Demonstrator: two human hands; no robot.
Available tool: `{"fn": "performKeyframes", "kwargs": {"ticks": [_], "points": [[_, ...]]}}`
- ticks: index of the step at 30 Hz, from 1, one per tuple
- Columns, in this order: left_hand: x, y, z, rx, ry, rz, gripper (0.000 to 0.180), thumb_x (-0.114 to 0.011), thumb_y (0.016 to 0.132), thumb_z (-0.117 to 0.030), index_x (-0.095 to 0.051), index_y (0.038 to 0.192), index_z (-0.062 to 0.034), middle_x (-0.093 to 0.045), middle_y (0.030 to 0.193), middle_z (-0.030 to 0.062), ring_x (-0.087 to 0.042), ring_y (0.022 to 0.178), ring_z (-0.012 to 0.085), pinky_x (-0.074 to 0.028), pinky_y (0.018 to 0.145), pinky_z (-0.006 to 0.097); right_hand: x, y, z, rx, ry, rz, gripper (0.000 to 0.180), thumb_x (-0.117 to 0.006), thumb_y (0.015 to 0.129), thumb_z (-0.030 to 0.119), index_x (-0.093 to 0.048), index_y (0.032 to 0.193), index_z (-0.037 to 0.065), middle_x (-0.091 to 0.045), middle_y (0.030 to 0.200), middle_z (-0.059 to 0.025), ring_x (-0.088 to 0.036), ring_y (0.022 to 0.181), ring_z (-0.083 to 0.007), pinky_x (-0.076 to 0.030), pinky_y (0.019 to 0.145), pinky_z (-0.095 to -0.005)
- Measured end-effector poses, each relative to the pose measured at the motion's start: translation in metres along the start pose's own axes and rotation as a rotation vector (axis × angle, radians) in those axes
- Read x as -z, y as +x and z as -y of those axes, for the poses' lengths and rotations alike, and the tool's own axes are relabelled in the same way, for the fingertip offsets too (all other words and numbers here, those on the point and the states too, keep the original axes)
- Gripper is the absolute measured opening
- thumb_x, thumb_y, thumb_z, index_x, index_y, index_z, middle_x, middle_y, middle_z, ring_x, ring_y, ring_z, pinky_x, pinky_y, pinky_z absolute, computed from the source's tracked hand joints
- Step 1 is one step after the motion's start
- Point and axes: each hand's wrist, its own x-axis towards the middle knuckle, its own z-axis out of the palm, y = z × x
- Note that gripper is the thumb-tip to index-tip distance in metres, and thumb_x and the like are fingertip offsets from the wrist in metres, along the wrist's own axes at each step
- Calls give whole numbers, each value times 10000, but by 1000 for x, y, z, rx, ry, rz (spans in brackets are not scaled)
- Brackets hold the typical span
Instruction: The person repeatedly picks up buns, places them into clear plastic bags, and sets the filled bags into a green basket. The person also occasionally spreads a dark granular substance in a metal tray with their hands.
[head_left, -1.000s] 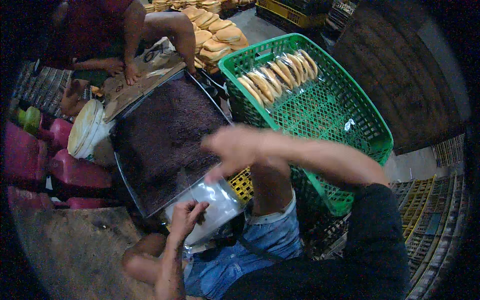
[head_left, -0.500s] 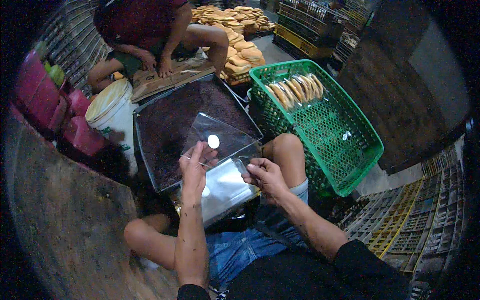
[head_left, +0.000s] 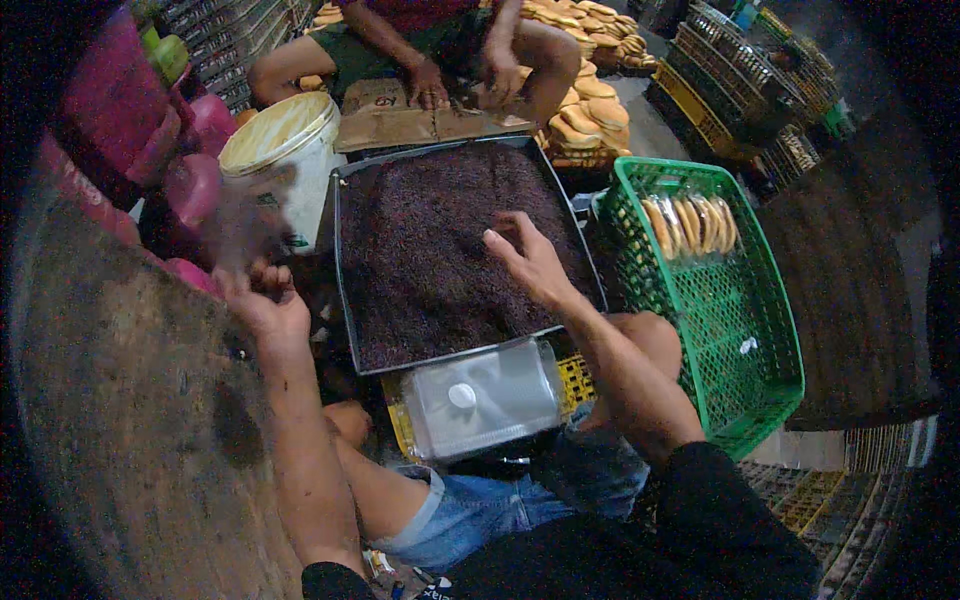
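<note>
Seated worker at a tray of dark sprinkles — hands apart, between grabs.

Right hand (head_left: 530,262): loosely spread, grasping nothing, hovering over the metal tray (head_left: 340,290) of dark sprinkles (head_left: 440,250), toward its 3 o'clock edge. Left hand (head_left: 262,300): curled at the tray's 9 o'clock side; whether it grips anything cannot be told. Clear plastic bags (head_left: 485,400) lie at the tray's 6 o'clock. Green crate (head_left: 770,340) with packed buns at 3 o'clock; white bucket (head_left: 280,150) at 10 o'clock. Judged step: reaching over the sprinkles — next calls for lowering the fingers.
</note>
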Motion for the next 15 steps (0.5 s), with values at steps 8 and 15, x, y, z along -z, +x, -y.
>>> {"fn": "performKeyframes", "kwargs": {"ticks": [8,15], "points": [[-4,-5,26,169,-3,98,451,-440,1044,-340,-345,641,-163,-255,524,-28,-218,445,97,-208,441,265,-23,181,-87,100,-686,97,686,-408,952,640,-506,1411,139,-461,1473,-194,-430,1355,-396,-336,1115,-526],[-6,-9,19,231,14,204,441,-415,1058,-358,-369,665,-162,-280,555,-28,-240,484,89,-242,476,259,-42,277,-125,-7,-794,247,538,-480,935,578,-718,1040,107,-701,1065,-194,-664,1036,-378,-524,885,-511]]}}
